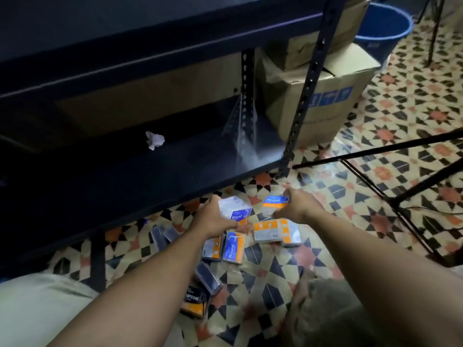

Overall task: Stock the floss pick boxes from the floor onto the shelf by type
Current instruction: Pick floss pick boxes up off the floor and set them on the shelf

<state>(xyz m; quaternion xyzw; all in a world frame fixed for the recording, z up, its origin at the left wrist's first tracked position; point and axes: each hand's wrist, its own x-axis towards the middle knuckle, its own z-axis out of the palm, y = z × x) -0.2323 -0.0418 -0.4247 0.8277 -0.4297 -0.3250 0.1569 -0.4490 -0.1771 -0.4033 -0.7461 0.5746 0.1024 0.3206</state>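
Note:
My left hand (213, 217) grips a clear "Round" floss pick box (234, 209) with a blue and orange label, held just above the floor. My right hand (293, 206) grips a second "Round" box (274, 200). Both boxes hang in front of the black bottom shelf (175, 159). On the patterned floor below lie more orange and blue boxes (276, 232) (234, 247) and several dark charcoal boxes (208, 278) (194, 300) (165, 235).
A crumpled white paper (155, 140) lies on the bottom shelf. Cardboard cartons (320, 96) stand right of the shelf post (303, 96), with a blue bucket (385, 23) behind. Black tripod legs (390, 196) cross the floor at right. My knees are at the bottom edge.

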